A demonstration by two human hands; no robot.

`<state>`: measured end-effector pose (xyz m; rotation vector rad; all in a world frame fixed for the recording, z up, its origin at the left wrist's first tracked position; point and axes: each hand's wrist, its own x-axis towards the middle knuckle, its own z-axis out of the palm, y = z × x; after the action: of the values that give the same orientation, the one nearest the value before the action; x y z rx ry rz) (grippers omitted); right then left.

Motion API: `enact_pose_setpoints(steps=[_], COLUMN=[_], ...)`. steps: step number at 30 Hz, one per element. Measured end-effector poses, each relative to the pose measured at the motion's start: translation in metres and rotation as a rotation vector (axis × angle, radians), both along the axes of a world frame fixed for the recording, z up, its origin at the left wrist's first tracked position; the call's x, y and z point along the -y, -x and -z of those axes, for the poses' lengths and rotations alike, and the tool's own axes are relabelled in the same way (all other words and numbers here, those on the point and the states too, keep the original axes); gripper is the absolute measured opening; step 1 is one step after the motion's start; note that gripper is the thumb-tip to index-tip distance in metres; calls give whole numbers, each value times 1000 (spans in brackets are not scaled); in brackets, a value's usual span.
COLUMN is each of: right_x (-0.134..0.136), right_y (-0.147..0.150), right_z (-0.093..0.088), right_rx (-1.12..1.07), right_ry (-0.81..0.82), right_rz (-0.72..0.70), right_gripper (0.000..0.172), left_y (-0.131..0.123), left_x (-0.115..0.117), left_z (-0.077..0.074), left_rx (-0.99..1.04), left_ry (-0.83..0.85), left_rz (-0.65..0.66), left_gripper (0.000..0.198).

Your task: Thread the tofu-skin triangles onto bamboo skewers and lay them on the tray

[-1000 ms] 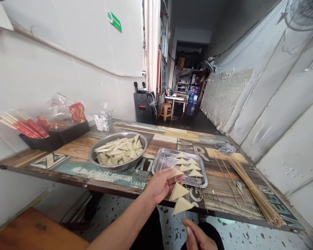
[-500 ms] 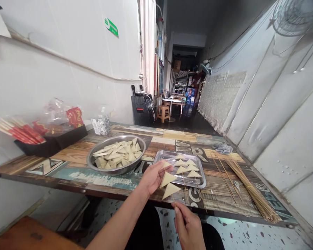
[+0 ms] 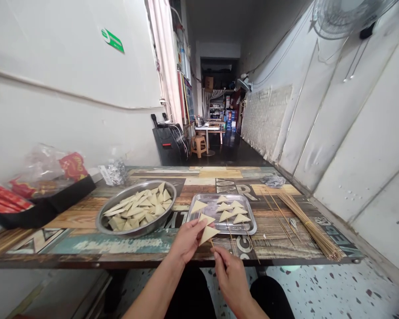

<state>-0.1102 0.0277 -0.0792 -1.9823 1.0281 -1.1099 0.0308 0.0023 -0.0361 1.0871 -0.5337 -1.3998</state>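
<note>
My right hand (image 3: 232,271) pinches the lower end of a thin bamboo skewer. Three pale triangular slices, apparently tofu, are threaded on it: a top slice (image 3: 198,206), a middle slice (image 3: 207,218) and a bottom slice (image 3: 209,235). My left hand (image 3: 186,241) is closed around the skewered slices from the left, its thumb by the middle one. The skewer's upper part is over the left side of a metal tray (image 3: 252,227). Two loaded skewers lie in that tray, their sticks jutting over the near rim. To the left, a steel bowl (image 3: 101,223) holds many loose triangles.
A banded bundle of bamboo skewers (image 3: 310,228) lies at the right, with a few loose skewers (image 3: 279,218) beside it. Crumpled clear plastic (image 3: 273,180) sits behind them. At the left stands a black box (image 3: 71,193) with red packets. The table's near edge (image 3: 136,262) runs in front.
The loaded skewer has moved forward, its top slice now over the tray's left side. My left hand is lower along the slices. The camera view has shifted, too.
</note>
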Motion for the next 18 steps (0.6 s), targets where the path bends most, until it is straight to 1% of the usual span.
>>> enact_pose_setpoints(steps=[5,14,18], right_x=[-2,-5,-8], right_y=[4,6,6], right_z=[-2,0,2], right_rx=[12,26,11], right_ry=[31,65,59], right_rz=[-6,14,9], right_gripper=[29,26,27], left_y=[4,7,5], left_x=[1,2,3], left_z=[-6,-8,-5], left_rx=[-9,-19,-20], left_ry=[14,8,-4], left_rz=[32,12,-12], left_gripper=[20,17,16])
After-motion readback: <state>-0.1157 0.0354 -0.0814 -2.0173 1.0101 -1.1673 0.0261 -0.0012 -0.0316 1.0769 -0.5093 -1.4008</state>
